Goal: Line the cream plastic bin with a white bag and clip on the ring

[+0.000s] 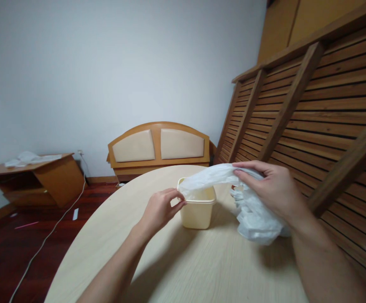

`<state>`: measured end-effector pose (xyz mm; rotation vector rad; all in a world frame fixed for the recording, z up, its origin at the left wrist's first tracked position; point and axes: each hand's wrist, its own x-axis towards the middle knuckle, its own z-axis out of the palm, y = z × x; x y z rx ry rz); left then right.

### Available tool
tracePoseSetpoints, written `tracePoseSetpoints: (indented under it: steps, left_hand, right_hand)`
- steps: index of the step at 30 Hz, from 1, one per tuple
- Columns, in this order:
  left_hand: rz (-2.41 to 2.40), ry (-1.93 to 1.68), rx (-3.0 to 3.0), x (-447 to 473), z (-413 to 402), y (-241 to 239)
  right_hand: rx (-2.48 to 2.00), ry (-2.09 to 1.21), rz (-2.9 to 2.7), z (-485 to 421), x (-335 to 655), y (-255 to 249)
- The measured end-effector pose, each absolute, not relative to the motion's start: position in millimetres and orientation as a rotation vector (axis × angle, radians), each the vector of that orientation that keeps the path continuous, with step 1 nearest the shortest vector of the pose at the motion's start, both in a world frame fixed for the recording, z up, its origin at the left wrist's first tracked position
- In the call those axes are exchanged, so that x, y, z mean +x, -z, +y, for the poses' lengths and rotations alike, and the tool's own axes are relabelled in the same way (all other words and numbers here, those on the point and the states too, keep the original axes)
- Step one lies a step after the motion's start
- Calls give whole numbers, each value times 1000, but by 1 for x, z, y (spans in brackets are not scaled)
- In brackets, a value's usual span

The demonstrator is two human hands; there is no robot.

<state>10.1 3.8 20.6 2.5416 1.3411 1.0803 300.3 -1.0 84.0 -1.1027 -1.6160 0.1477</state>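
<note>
A small pale yellow plastic bin (196, 216) stands upright on a round wood-topped table (221, 269). A white plastic bag (214, 174) stretches from the bin's left rim across its opening to the right. My left hand (164, 206) pinches the bag's edge at the bin's near left rim. My right hand (271, 185) grips another part of the bag to the right of the bin, thumb and fingers closed on it. The crumpled rest of the bag hangs below my right hand, over the table.
A slatted wooden panel (296, 126) leans along the right side. Behind the table stands a padded headboard (159, 141) against the wall. At the left are a low wooden desk (57, 176) and a white cable (52, 231) on the dark red floor.
</note>
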Motion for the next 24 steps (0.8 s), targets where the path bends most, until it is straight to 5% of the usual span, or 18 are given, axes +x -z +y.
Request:
tracePoseSetpoints:
  steps: [24]
  left_hand:
    - [1181,-1218,2599,33,-12,-15]
  right_hand:
    - [-1013,-138,-2267,2,248,-54]
